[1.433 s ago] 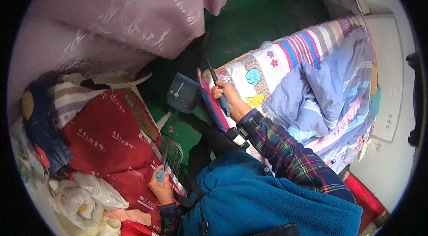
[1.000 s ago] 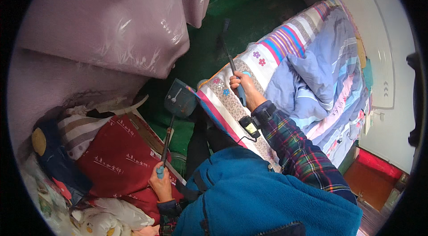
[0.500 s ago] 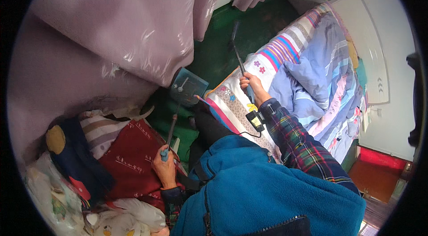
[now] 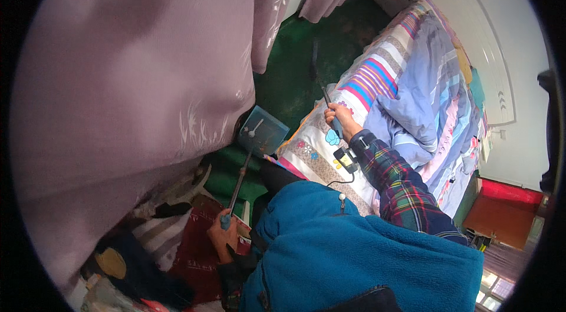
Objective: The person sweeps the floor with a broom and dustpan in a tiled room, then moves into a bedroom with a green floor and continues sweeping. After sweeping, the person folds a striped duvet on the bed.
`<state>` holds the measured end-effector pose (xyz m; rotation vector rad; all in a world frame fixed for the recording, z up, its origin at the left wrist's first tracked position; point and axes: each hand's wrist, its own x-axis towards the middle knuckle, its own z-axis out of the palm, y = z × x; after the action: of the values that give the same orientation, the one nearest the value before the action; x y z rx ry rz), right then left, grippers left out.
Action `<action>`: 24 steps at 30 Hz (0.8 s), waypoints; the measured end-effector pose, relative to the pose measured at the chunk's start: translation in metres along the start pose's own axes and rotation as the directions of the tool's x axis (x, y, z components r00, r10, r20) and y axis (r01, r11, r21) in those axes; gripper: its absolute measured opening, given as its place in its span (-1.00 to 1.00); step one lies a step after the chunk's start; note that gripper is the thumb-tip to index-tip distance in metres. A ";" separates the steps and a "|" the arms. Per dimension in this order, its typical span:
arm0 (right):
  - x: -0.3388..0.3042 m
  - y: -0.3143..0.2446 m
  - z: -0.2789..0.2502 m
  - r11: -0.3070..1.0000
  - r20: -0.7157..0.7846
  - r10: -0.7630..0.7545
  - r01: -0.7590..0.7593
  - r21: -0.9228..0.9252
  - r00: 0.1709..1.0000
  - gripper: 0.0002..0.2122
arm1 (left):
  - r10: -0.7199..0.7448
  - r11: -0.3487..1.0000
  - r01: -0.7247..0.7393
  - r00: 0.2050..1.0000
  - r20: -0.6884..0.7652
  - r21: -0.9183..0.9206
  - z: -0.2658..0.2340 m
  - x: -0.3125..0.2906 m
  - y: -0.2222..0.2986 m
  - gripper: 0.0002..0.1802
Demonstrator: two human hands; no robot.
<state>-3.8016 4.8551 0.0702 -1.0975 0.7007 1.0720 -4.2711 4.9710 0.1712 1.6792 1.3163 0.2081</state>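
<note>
Vest (image 4: pixel 359 241): blue fleece, bottom centre; bulk hides the feet, so a blind step is the nearest risk.
Left hand (image 4: pixel 223 238): lower left, fingers wrapped round the dustpan grip. One-handed hold at the far end of a long handle; a wrist roll could tip the pan.
Red fabric (image 4: pixel 197 253): lower left, just beside the left hand; heaped with other soft stuff, could foul the elbow if the arm pulls back.
Cord (image 4: pixel 340 182): right of centre, slack loop from the black device (image 4: pixel 345 160) by the right wrist; a long reach could tug it.
Dustpan (image 4: pixel 272 136): centre, blue, white spoon-shaped item (image 4: pixel 253 130) in it. A knock on the bed corner could spill that.
Right hand (image 4: pixel 342 119): right of centre, closed round the broom handle, over the bed edge.
Bed (image 4: pixel 383 55): right side; low swings could drag the striped cover.
Broom (image 4: pixel 326 95): upper centre; head dim and blurred, can't tell if it touches the floor.
Mauve drape (image 4: pixel 135 106): upper left, near the pan; rim could catch its hem.
</note>
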 end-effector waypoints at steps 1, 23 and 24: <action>0.002 -0.003 0.001 0.999 -0.019 0.031 -0.031 0.041 0.999 -0.93 | 0.024 1.000 -0.023 1.000 0.011 -0.019 -0.001 0.003 0.000 -0.77; 0.001 -0.057 -0.035 0.972 -0.067 -0.138 0.149 0.184 0.988 -0.95 | 0.008 0.996 -0.019 0.993 0.121 0.092 0.033 0.113 0.104 -0.74; 0.007 -0.063 -0.036 0.969 -0.083 -0.158 0.170 0.178 0.984 -0.94 | -0.015 0.997 0.005 0.991 0.135 0.076 0.040 0.120 0.116 -0.75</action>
<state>-3.7389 4.8186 0.0743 -1.0162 0.7351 0.8147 -4.1204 5.0511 0.1894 1.7188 1.2441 0.0380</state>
